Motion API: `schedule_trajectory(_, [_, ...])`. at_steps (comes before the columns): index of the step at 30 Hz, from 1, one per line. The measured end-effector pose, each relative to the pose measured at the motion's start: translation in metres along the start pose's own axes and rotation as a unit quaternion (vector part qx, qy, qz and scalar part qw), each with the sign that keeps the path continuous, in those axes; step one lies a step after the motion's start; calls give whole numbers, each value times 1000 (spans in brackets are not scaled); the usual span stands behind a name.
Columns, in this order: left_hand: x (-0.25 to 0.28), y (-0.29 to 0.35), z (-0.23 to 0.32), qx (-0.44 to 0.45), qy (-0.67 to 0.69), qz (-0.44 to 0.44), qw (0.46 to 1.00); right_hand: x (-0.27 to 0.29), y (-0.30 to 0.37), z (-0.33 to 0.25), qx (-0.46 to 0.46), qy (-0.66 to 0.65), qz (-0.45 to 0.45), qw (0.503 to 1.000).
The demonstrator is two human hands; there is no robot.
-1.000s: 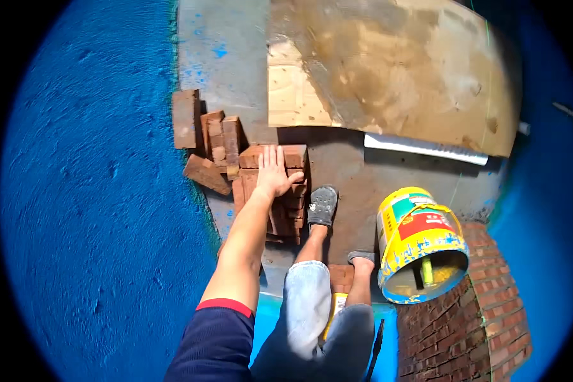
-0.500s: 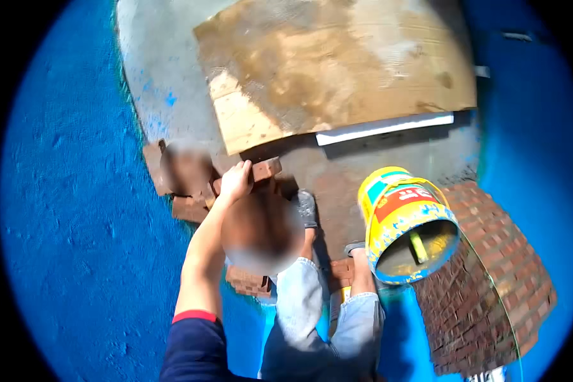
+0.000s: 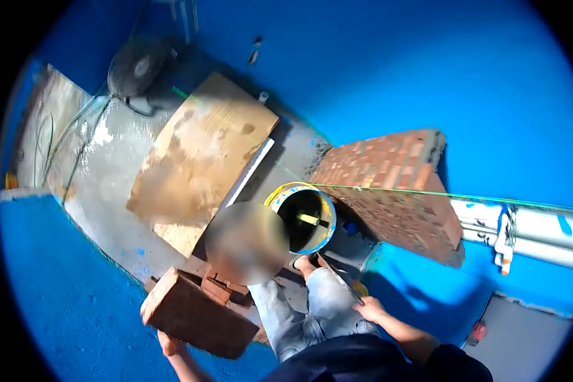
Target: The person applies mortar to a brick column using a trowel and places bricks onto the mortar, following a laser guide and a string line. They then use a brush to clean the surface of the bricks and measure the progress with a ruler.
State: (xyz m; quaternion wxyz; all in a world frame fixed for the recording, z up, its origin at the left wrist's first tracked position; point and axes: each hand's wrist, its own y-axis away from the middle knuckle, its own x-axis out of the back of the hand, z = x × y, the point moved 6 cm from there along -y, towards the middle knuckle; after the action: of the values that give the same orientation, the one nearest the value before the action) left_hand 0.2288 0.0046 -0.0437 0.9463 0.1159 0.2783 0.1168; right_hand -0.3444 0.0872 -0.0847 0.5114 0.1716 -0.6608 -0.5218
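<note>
Lifted close to the camera at the lower left, a red-brown brick point(image 3: 200, 315) is gripped by my left hand point(image 3: 168, 344) at its lower side. More loose bricks point(image 3: 216, 290) lie beyond it on the ground. My right hand point(image 3: 370, 310) is closed beside my right thigh. A thin dark edge runs from its fingers along the leg, but what it belongs to is unclear. Ahead of my feet stands a paint-splashed bucket point(image 3: 330, 237) with a yellow-handled tool point(image 3: 309, 219) inside. A round blur hides the ground left of the bucket.
A stained cardboard sheet point(image 3: 200, 140) covers part of the wet concrete floor. Right of the bucket rises a brick wall section point(image 3: 388, 169) with a green string line point(image 3: 388, 190) along it. White pipes point(image 3: 535, 232) are at the right, a fan point(image 3: 137, 67) at the far left.
My left hand has lifted a brick from the pile toward me. My right hand has come into view. The view has swung round, showing the wall section, pipes and fan.
</note>
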Motion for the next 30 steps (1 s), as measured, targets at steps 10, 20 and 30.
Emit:
schedule_trajectory(10, [-256,6,-30,93,35,-36,994,25,-21,99,108,-103,71,986])
schedule_trajectory(20, [-587,36,-186,407,-172,-473,762,-14,49,260,-65,-423,194,883])
schedule_trajectory(30, [-876,201,-379,-187,-583,-699,369,-191,82,259,-283,-684,181,647])
